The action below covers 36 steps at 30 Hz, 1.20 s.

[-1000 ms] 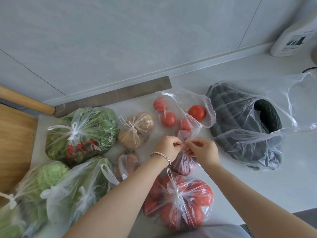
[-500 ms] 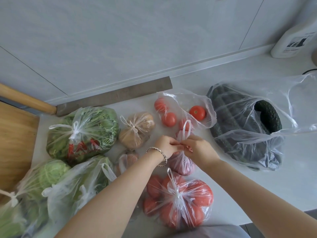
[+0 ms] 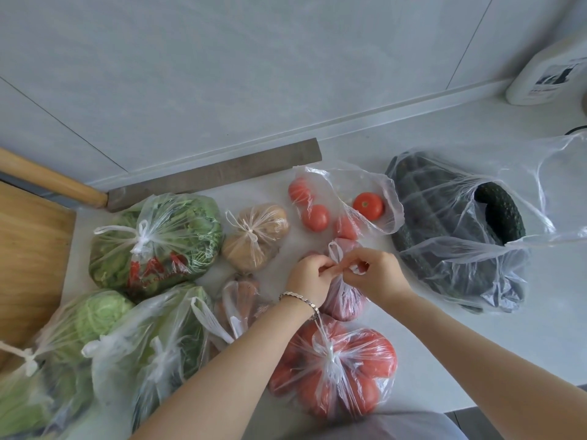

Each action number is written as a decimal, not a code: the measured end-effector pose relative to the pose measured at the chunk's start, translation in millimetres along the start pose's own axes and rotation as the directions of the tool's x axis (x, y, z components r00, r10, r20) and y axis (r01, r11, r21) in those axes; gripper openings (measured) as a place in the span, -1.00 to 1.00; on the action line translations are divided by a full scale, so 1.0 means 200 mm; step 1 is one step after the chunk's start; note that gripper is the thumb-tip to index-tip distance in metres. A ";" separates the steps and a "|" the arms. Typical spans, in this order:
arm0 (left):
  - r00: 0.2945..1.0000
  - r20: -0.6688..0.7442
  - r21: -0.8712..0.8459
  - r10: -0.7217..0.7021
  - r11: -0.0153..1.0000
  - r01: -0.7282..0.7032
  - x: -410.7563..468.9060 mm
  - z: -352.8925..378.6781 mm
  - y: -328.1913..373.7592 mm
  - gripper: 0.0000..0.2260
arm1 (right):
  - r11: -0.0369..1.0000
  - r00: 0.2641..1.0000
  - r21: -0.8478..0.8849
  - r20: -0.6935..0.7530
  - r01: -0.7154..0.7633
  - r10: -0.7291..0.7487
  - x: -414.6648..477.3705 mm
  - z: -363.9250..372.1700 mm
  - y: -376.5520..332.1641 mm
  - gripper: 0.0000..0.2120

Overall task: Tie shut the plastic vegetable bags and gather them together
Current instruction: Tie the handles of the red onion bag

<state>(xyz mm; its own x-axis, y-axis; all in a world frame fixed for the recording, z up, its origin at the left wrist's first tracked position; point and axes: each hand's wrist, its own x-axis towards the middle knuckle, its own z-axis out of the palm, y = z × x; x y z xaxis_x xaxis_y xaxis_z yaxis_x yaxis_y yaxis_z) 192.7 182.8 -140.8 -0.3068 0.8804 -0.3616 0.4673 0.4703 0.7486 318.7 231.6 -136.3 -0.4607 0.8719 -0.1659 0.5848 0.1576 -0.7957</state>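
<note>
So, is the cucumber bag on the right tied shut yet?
Open. The cucumber bag has no knot; its mouth gapes, handles lie loose, and a cucumber end shows bare in the opening.

On the white surface [image 3: 444, 344] lie a tied bag of greens [image 3: 152, 239], a tied bag of potatoes [image 3: 254, 236], a tied bag of big tomatoes [image 3: 336, 373] and a small reddish-purple bag [image 3: 344, 301]. To my right lie an open bag of small tomatoes [image 3: 336, 192] and an open bag of cucumbers [image 3: 444, 233]. A wooden board [image 3: 28, 249] lies at my left.

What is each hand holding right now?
Left hand: closed, pinching a handle of the small clear plastic bag of purplish vegetables.
Right hand: closed, pinching its other handle.
</note>
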 end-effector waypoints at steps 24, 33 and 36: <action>0.992 0.127 0.313 -0.027 0.950 -0.014 0.05 -0.02 0.05 -0.82 | 0.640 0.853 -0.600 0.151 0.480 -0.500 -0.04 0.02 0.12 -0.71; 0.992 0.097 0.449 -0.075 0.893 0.024 0.08 0.00 0.02 -0.84 | 0.867 0.933 -0.387 0.295 0.313 -0.205 -0.09 0.00 0.14 -0.87; 0.991 0.057 0.370 -0.119 0.925 0.090 0.15 -0.11 0.09 -0.88 | 0.973 0.968 -0.206 0.244 0.107 -0.055 -0.03 -0.10 0.05 -0.85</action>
<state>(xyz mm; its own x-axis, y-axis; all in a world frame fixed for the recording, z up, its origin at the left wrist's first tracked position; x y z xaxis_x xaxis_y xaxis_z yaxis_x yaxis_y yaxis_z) 173.5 216.5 -126.4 -0.3128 0.8201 -0.4792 0.7114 0.5366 0.4539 340.5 238.1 -132.0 -0.6412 0.7222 -0.2594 0.6569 0.3418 -0.6721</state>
